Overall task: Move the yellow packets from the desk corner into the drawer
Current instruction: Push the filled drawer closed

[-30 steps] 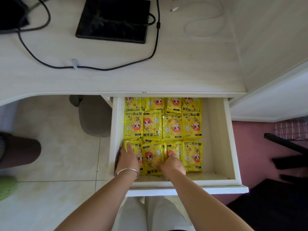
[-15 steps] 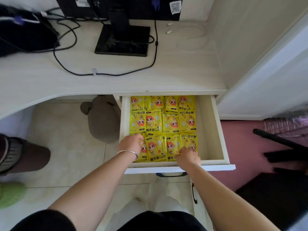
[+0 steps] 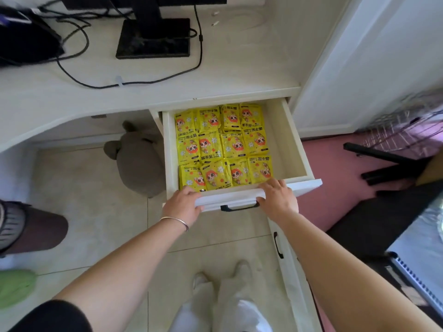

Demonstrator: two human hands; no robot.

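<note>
With the yellow packets (image 3: 223,147) lying in rows inside the open drawer (image 3: 295,140), my left hand (image 3: 183,203) and right hand (image 3: 278,197) gripped its front edge, fingers curled over the top, so I judged stowing done and an even push shut next.

A black monitor base (image 3: 153,39) stands at 12 o'clock, and a black cable (image 3: 167,79) loops just below it. A dark bag (image 3: 26,41) lies at 10 o'clock. A grey plush toy (image 3: 141,161) rests on the tiled floor (image 3: 96,192) at 9 o'clock. A wire rack (image 3: 407,123) stands at 3 o'clock. A green object (image 3: 14,287) sits at 8 o'clock.
</note>
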